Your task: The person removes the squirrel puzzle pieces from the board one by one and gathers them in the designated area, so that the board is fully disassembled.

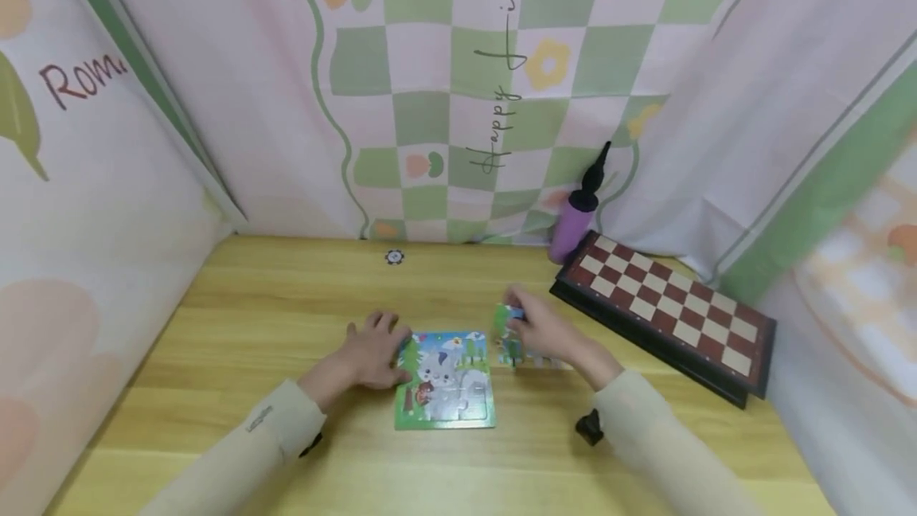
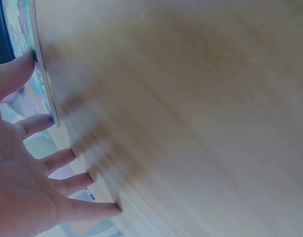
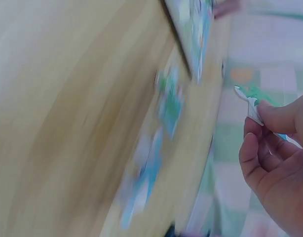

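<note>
On the wooden table lies a square jigsaw puzzle [image 1: 469, 400] picturing a grey animal among green trees. My left hand [image 1: 372, 353] rests at its left edge. The left wrist view shows those fingers spread and fairly straight, the thumb and index finger touching the puzzle's edge [image 2: 46, 94]. To the right of the puzzle, my right hand [image 1: 550, 330] holds a green and white puzzle piece [image 3: 252, 101], pinched between thumb and fingers above the table. Beneath that hand lie loose puzzle pieces [image 3: 170, 101], blurred in the right wrist view and partly hidden in the head view.
A folded chessboard box [image 1: 666, 309] lies at an angle on the right. Behind it stands a purple hand pump [image 1: 571, 228] with a black nozzle, against the patterned curtain [image 1: 487, 62]. A small round black-and-white chip [image 1: 395, 257] lies near the table's back edge.
</note>
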Demonstrator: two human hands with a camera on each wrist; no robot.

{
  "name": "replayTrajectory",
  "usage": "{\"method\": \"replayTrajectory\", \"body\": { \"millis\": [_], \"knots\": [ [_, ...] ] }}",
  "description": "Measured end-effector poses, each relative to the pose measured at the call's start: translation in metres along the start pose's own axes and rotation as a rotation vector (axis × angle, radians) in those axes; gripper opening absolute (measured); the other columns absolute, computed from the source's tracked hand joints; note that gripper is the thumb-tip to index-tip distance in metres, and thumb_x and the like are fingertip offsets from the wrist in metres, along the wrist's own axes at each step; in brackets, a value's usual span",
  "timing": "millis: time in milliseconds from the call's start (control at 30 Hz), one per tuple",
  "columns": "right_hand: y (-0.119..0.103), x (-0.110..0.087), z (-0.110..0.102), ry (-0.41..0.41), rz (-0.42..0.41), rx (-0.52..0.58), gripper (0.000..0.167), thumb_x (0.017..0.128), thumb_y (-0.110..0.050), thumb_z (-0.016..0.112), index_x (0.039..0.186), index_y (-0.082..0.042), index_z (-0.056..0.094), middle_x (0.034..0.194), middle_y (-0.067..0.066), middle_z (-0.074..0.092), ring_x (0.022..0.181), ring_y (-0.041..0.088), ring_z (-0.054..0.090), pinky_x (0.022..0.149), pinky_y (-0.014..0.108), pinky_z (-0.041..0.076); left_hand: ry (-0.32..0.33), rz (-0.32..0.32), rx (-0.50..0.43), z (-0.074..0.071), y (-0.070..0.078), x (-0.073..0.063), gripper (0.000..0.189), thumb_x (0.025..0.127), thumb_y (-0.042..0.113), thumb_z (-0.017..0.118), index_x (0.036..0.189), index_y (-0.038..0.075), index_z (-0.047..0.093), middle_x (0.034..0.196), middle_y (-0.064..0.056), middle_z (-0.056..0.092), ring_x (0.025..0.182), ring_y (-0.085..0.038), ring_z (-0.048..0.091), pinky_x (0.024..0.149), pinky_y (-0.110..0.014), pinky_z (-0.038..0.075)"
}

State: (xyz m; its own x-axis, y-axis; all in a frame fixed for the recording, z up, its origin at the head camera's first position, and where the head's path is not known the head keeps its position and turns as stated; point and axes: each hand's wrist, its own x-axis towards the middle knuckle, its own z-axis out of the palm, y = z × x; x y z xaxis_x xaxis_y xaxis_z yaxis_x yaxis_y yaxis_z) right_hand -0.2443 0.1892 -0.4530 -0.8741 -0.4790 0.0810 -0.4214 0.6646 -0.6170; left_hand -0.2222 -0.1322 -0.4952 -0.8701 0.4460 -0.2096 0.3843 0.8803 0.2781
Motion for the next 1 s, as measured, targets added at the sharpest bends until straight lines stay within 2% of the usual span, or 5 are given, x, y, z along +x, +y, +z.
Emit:
{"method": "replayTrajectory", "body": {
  "millis": [200, 367, 533, 700, 1000],
  "knots": [
    [0.029, -0.030, -0.027, 0.068, 0.013, -0.118, 0.022, 0.093, 0.004, 0.068, 0.114, 0.000, 0.059, 0.100, 0.017, 0.072, 0.091, 0.030, 0.071, 0.079, 0.046, 0.062, -0.005, -0.003, -0.006, -0.003, 0.001, -0.002, 0.062, 0.089, 0.050, 0.075, 0.139, 0.019, 0.054, 0.163, -0.025, 0.036, 0.151, -0.055, 0.031, 0.112, -0.087, 0.027],
    [0.048, -0.057, -0.038, 0.045, 0.065, -0.169, 0.023, 0.094, 0.003, 0.067, 0.116, 0.000, 0.060, 0.106, 0.018, 0.073, 0.099, 0.034, 0.072, 0.082, 0.048, 0.063, -0.010, -0.007, 0.003, -0.001, 0.000, -0.001, 0.063, 0.090, 0.051, 0.074, 0.141, 0.020, 0.053, 0.164, -0.024, 0.035, 0.152, -0.054, 0.030, 0.112, -0.087, 0.028],
    [0.064, -0.077, -0.042, 0.049, 0.093, -0.185, 0.021, 0.094, 0.003, 0.067, 0.112, -0.003, 0.060, 0.105, 0.018, 0.073, 0.098, 0.034, 0.072, 0.081, 0.050, 0.062, -0.008, -0.001, 0.007, 0.000, 0.000, 0.000, 0.065, 0.090, 0.053, 0.074, 0.142, 0.020, 0.053, 0.164, -0.024, 0.035, 0.152, -0.054, 0.030, 0.111, -0.087, 0.028],
    [0.074, -0.087, -0.040, 0.032, 0.109, -0.202, 0.020, 0.093, 0.003, 0.068, 0.110, -0.005, 0.060, 0.104, 0.018, 0.074, 0.097, 0.033, 0.072, 0.079, 0.049, 0.061, -0.010, -0.006, 0.005, -0.001, -0.002, -0.001, 0.064, 0.090, 0.052, 0.073, 0.143, 0.020, 0.053, 0.164, -0.024, 0.035, 0.152, -0.054, 0.030, 0.112, -0.086, 0.028],
    [0.081, -0.088, -0.034, 0.023, 0.143, -0.243, 0.019, 0.091, 0.002, 0.070, 0.110, 0.000, 0.066, 0.104, 0.016, 0.070, 0.095, 0.028, 0.068, 0.080, 0.047, 0.061, -0.005, 0.009, -0.017, -0.001, -0.002, -0.002, 0.065, 0.091, 0.051, 0.073, 0.145, 0.021, 0.052, 0.164, -0.024, 0.034, 0.153, -0.054, 0.029, 0.112, -0.087, 0.027]
  ]
}}
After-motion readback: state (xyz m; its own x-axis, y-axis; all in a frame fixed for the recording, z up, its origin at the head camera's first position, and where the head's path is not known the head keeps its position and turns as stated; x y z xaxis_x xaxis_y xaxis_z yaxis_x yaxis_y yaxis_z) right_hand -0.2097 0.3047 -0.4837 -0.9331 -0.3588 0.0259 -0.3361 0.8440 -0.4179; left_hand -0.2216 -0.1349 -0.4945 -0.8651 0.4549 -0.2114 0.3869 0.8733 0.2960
